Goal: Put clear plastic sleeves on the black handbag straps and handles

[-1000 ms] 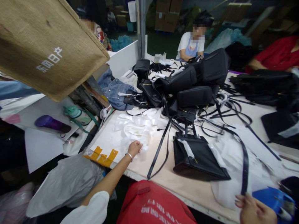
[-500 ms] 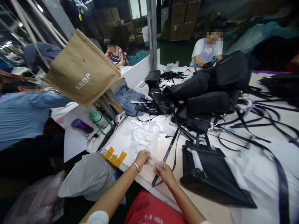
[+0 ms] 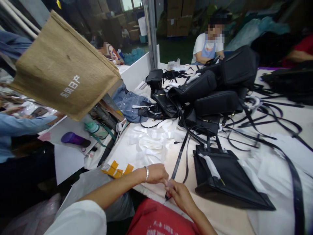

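My left hand, a bangle on its wrist, and my right hand meet at the table's near edge. Both pinch a small clear plastic piece between their fingertips, right by the end of a black strap. A flat black handbag with white paper wrapped on its handle lies just right of my hands. Crumpled white wrapping lies just beyond them.
A heap of black bags and loose straps fills the table's middle. A jute tote hangs at the upper left. Yellow tape pieces sit at the table corner. People sit at the far side and on the left.
My right hand came in from the far right to meet the left. Both hands drew back from the white wrapping to the table's near edge, pinching the clear piece.
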Demonstrator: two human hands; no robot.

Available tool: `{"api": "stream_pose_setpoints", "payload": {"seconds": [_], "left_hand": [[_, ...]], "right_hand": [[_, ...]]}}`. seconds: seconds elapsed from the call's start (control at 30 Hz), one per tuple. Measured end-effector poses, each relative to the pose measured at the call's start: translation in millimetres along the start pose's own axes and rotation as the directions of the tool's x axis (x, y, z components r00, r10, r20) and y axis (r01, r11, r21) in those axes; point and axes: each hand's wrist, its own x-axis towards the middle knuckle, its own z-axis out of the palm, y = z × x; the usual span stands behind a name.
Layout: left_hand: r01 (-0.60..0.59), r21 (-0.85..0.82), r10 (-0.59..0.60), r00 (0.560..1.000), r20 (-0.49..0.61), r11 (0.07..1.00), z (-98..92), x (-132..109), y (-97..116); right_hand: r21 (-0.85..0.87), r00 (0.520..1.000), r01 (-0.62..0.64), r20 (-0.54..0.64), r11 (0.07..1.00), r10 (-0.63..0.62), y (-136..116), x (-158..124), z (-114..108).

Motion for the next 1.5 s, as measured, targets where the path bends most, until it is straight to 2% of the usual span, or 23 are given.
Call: {"api": "stream_pose_setpoints", "payload": {"seconds": [0.1,0.17,0.37,0.47,0.5,0.57,0.67,0.73,0.83,0.93,1.0,1.1,1.2,1.3,1.4,1.47,1.5], "left_hand": [[-0.039,0.094,0.033,0.998,0.062,0.995,11.1,-23.6,-13.2],[-0.001,0.104,-0.006,0.998,0.069,0.995,11.4,-40.6,-16.3],[0.109,-0.020,-0.106,0.987,0.119,0.994,-1.8,-73.6,-26.2],[0.175,-0.094,-0.167,0.982,0.088,0.980,-4.4,-82.5,-39.8],[0.198,-0.123,-0.190,0.979,0.072,0.973,-4.9,-85.4,-44.9],[0.234,-0.184,-0.230,0.972,0.042,0.955,-6.3,-91.0,-53.9],[0.256,-0.252,-0.268,0.963,-0.015,0.933,-10.0,-95.3,-60.2],[0.253,-0.267,-0.276,0.960,-0.051,0.930,-12.9,-92.8,-58.4],[0.226,-0.258,-0.250,0.966,-0.063,0.939,-15.3,-81.9,-48.7],[0.169,-0.237,-0.186,0.981,-0.054,0.957,-13.5,-69.1,-36.5],[0.140,-0.223,-0.154,0.987,-0.047,0.965,-10.9,-62.1,-30.6],[0.126,-0.206,-0.137,0.990,-0.041,0.970,-7.5,-52.9,-27.5],[0.116,-0.188,-0.124,0.992,-0.031,0.975,-4.8,-43.0,-27.7],[0.116,-0.174,-0.118,0.993,0.001,0.978,-1.4,-31.5,-24.4],[0.093,-0.214,-0.092,0.996,0.014,0.972,-1.5,-21.1,-19.8],[0.057,-0.289,-0.076,0.995,-0.057,0.956,-6.5,-17.0,-24.5],[0.064,-0.325,-0.110,0.986,-0.124,0.943,-10.4,-16.1,-31.8]], "right_hand": [[0.177,0.998,-0.062,0.035,0.982,0.057,-0.9,7.1,14.1],[0.246,0.995,-0.095,0.064,0.965,0.082,-4.5,16.4,23.6],[0.240,0.986,-0.123,0.139,0.963,0.091,-22.3,44.8,43.1],[0.238,0.989,-0.082,0.139,0.968,0.050,-19.8,54.5,44.4],[0.216,0.995,-0.055,0.095,0.975,0.035,-16.7,58.4,42.2],[0.112,0.998,-0.008,-0.069,0.994,0.015,-9.8,69.2,32.4],[-0.106,0.943,0.013,-0.329,0.994,-0.047,-6.3,94.0,6.5],[-0.183,0.907,0.021,-0.410,0.983,-0.096,-10.9,112.8,-11.7],[-0.119,0.900,0.023,-0.431,0.993,-0.073,-19.2,132.9,-25.8],[0.041,0.920,-0.047,-0.388,0.998,0.059,-17.2,135.5,-19.8],[0.066,0.914,-0.119,-0.383,0.991,0.135,-11.4,131.5,-12.8],[-0.030,0.883,-0.165,-0.450,0.986,0.134,-8.7,131.4,-14.6],[-0.153,0.864,-0.162,-0.500,0.975,0.065,-19.6,145.8,-32.6],[-0.236,0.904,-0.214,-0.416,0.948,0.100,-31.9,163.7,-47.4],[-0.324,0.931,-0.288,-0.317,0.901,0.184,-30.8,172.6,-45.4],[-0.352,0.933,-0.300,-0.302,0.887,0.196,-21.3,173.5,-42.0],[-0.343,0.930,-0.305,-0.308,0.889,0.200,-15.0,173.4,-42.5]]}}
